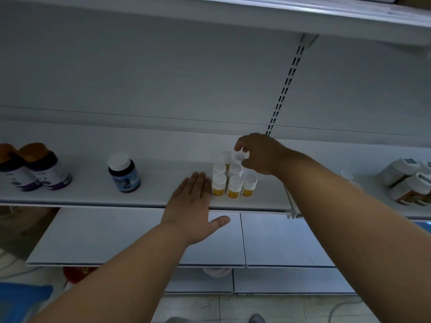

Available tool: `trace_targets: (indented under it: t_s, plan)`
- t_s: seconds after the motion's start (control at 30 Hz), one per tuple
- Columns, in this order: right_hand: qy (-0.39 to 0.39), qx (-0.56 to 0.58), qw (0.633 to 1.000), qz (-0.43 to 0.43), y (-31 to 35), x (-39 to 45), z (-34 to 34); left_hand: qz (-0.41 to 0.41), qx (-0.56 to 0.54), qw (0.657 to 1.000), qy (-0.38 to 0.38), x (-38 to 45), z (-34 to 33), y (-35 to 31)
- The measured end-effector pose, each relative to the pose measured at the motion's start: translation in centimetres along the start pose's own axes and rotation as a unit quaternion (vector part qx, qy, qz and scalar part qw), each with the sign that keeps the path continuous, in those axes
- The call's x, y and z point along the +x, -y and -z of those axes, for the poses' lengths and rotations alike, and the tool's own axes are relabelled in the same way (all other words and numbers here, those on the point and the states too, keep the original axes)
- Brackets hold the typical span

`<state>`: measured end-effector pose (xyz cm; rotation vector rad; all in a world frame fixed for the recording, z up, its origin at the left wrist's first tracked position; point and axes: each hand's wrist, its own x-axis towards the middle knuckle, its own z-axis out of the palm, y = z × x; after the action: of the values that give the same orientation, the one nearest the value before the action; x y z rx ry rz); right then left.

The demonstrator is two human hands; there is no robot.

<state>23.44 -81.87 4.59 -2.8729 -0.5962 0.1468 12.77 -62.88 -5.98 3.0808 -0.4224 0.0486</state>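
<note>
- Small white-capped bottles (234, 186) stand clustered near the front edge of the white shelf (163, 185), with bare shelf on either side.
- Left hand (189, 206) lies flat, fingers straight and together, fingertips against the cluster's left side.
- Right hand (258, 155) pinches a rear bottle (239, 157) by its cap.
- The caps are smooth, round plastic and the labels yellow; a dark blue-labelled bottle (124, 174) stands well to the left.

**Dim white shop shelving**

A white middle shelf (81, 197) runs across, backed by a pale back panel (163, 78) with a slotted upright (285, 87). A top shelf (303, 17) hangs overhead; two lower shelves (116, 236) step out beneath. The floor (210, 306) is tiled. At lower left sits what may be a blue crate (21, 299). The light is low.
</note>
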Motion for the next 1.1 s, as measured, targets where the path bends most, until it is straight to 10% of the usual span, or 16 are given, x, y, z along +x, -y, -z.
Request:
trace_targets:
  t_s: [0.57, 0.83, 1.1]
  plan:
    - [-0.202, 0.265, 0.941, -0.056, 0.8, -3.9, 1.2, 0.003, -0.007, 1.0, 0.002, -0.1, 0.1, 0.0]
    - [-0.053, 0.823, 0.562, -0.065, 4.6, -8.7, 1.3, 0.001, -0.004, 1.0, -0.002, -0.1, 0.3, 0.0]
    - [0.106, 0.886, 0.452, -0.015, 5.1, -9.8, 1.0, 0.003, -0.01, 1.0, -0.008, -0.1, 0.0, -0.1]
